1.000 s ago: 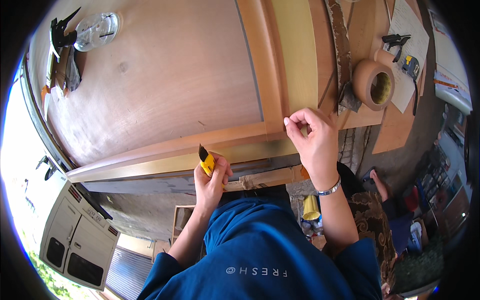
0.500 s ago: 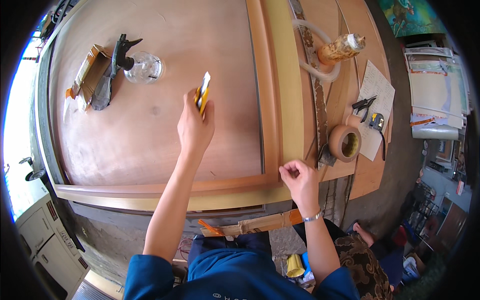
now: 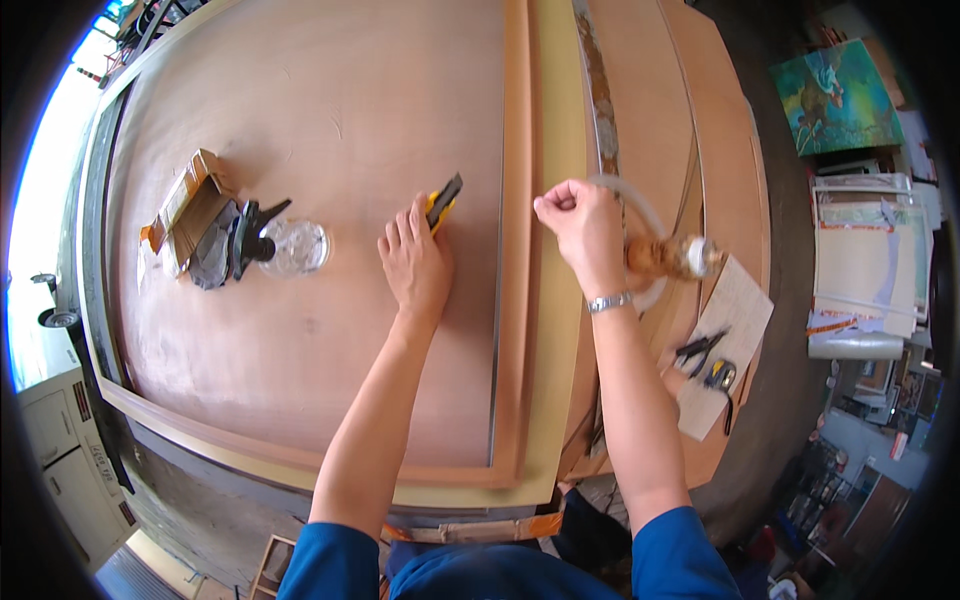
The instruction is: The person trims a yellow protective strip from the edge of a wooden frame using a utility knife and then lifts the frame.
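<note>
Since the earlier frame, the right hand is farther from the near corner, the left hand nearer the frame rail. The broad wooden panel could be scored if the left hand dips. The frame rail could be nicked by a sideways slip. The right hand, fingertips pinched together, contents undeterminable, lies exposed to that slip. The yellow knife is gripped in the left hand, tip forward and rightward; a loosened hold is the probable cause.

Cutter is yel w/ blk, panel brn, sleeves blue.
</note>
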`<act>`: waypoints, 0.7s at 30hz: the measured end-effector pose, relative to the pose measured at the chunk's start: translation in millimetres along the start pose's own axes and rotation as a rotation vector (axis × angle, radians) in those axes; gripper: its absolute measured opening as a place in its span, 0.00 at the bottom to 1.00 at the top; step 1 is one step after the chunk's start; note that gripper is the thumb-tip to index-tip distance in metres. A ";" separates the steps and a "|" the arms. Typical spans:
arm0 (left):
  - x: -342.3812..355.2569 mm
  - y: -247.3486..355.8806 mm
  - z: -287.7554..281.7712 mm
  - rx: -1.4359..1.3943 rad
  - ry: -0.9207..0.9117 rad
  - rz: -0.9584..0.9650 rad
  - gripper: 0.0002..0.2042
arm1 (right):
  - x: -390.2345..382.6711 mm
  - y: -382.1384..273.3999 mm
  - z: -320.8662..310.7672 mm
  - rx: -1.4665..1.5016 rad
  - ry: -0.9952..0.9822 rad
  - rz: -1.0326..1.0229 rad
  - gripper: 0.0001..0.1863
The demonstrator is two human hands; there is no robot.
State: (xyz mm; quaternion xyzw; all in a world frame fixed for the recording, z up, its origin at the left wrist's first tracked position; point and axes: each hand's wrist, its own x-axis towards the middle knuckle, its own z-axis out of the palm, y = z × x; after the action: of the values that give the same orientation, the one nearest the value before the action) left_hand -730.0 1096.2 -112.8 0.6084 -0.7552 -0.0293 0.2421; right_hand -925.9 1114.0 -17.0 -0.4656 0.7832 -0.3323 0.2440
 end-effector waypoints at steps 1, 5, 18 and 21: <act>0.9 1.0 -0.9 -0.015 -0.018 -0.013 0.22 | 25.5 -4.2 -0.6 -0.007 -0.005 0.013 0.08; 2.3 -1.1 4.5 0.071 -0.016 0.013 0.25 | 129.6 -17.7 2.0 0.013 -0.035 0.023 0.07; 5.5 -4.5 9.1 0.026 -0.049 0.028 0.29 | 400.2 -67.8 8.9 -0.081 0.025 -0.081 0.08; 5.8 -4.0 7.9 0.004 -0.059 0.023 0.29 | 432.8 -70.8 13.1 -0.112 0.085 -0.136 0.08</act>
State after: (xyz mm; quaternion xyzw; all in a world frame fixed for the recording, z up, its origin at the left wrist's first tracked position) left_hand -730.4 1087.8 -119.2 0.5991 -0.7690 -0.0430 0.2187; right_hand -1070.4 699.9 -4.2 -0.5161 0.7767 -0.3231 0.1610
